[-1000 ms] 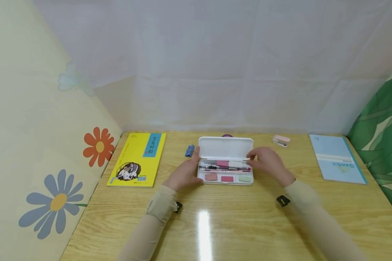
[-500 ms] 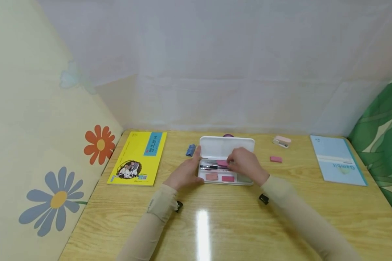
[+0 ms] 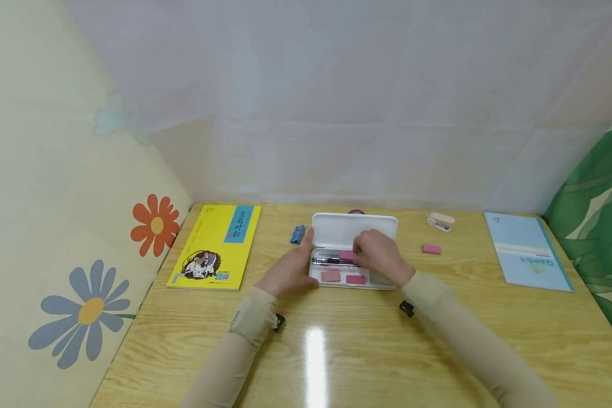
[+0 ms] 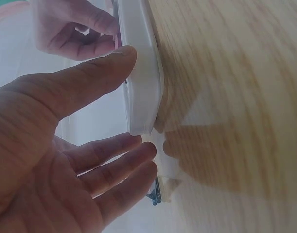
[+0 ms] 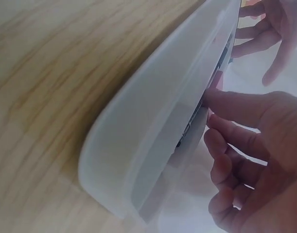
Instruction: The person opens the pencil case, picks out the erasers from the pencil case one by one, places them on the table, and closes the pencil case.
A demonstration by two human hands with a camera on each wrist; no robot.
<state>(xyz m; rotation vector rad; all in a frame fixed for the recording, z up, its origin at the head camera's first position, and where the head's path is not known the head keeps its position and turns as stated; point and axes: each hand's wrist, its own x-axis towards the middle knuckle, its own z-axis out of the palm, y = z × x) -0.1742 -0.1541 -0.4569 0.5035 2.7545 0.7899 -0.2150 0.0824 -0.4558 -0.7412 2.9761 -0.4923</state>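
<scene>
A white pencil case (image 3: 354, 229) lies with its lid up, holding several pens (image 3: 326, 261) and small erasers in its front compartments, a peach one (image 3: 330, 276) and a dark pink one (image 3: 356, 279). My left hand (image 3: 288, 271) spans its left end, thumb (image 4: 97, 80) at the near corner and fingers nearly straight by the far one. Inside the pen compartment, my right hand (image 3: 382, 258) pinches at a pink eraser (image 3: 347, 256), thumb and index fingertips close together. The hand covers the eraser's right part and the compartments below.
Right of the case lie a pink eraser (image 3: 430, 249) and a small pink-and-white stapler (image 3: 440, 221). A small blue item (image 3: 297, 234) sits by my left fingertips. A yellow book (image 3: 214, 247) is at left, a light blue notebook (image 3: 528, 251) at right. Something purple (image 3: 356, 212) shows behind the lid.
My right hand has moved left from the case's right edge into the pen compartment, exposing the pink eraser on the table. The left hand stays in place.
</scene>
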